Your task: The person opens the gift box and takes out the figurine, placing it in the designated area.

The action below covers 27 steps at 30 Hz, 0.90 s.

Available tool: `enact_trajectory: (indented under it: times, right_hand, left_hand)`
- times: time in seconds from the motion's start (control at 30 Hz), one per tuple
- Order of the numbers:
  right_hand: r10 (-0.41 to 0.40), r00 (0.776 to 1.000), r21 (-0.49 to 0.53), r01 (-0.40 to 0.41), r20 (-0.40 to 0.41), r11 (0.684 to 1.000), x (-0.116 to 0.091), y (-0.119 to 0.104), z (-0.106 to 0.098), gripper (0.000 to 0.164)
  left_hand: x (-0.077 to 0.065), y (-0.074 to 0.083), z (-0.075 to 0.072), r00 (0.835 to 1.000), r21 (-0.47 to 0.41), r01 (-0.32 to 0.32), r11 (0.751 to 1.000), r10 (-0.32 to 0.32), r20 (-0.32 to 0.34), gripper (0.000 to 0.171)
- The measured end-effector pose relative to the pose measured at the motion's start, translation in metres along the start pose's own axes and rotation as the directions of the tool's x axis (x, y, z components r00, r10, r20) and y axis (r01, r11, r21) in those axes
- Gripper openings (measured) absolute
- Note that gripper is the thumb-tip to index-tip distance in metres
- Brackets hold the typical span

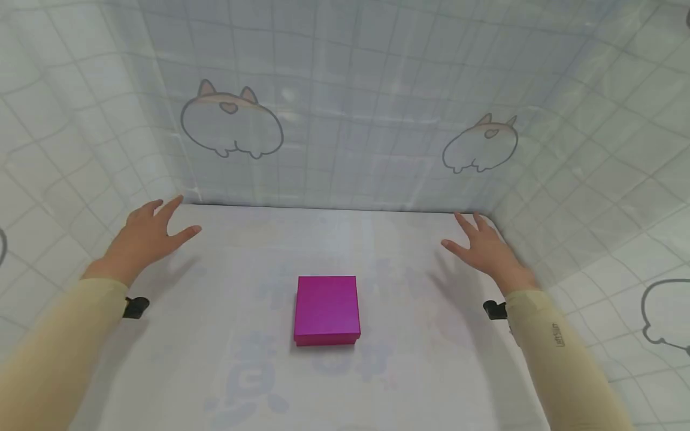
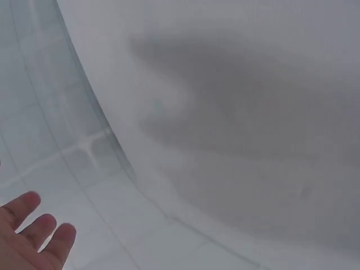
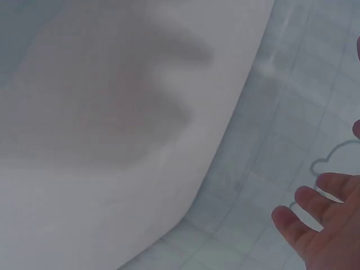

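A square magenta box (image 1: 326,305) with its lid on sits on the white table (image 1: 399,383), near the middle in the head view. My left hand (image 1: 145,236) is held over the table's far left side, fingers spread and holding nothing. On the far right, my right hand (image 1: 487,250) is likewise spread and bare, well apart from the box. In the left wrist view, fingers of the left hand (image 2: 36,236) show at the lower left corner. The right wrist view has the right hand (image 3: 332,219) at its lower right. The box appears in neither wrist view.
A pale grid-patterned curtain (image 1: 356,120) with cartoon animal outlines rises behind the table's far edge and along both sides. Faint bluish print (image 1: 253,377) marks the tabletop. Small black devices (image 1: 136,307) are strapped at both wrists.
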State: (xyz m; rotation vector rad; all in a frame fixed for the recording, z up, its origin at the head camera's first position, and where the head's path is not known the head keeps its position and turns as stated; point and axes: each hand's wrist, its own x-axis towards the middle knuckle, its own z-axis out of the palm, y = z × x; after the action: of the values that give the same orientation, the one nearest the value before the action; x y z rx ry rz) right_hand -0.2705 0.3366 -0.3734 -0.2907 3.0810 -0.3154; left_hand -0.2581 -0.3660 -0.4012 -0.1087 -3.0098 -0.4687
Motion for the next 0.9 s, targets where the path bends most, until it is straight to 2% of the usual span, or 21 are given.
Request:
enact_trajectory:
  times: [0.17,0.37,0.9]
  right_hand:
    - [-0.045,0.998,0.016,0.046,-0.045,0.999,-0.008,-0.018,0.007,0.09]
    - [-0.086,0.994,0.067,0.09,-0.064,0.994,-0.017,-0.042,0.014,0.084]
    - [-0.158,0.983,0.154,0.171,-0.093,0.973,-0.039,-0.083,0.041,0.075]
  left_hand:
    - [-0.005,0.017,0.011,0.998,0.002,-0.056,0.998,0.056,-0.031,0.085]
    - [-0.012,0.03,0.024,0.995,0.0,-0.087,0.996,0.087,-0.042,0.078]
    - [-0.038,0.049,0.049,0.995,-0.083,-0.095,0.992,0.097,0.022,0.084]
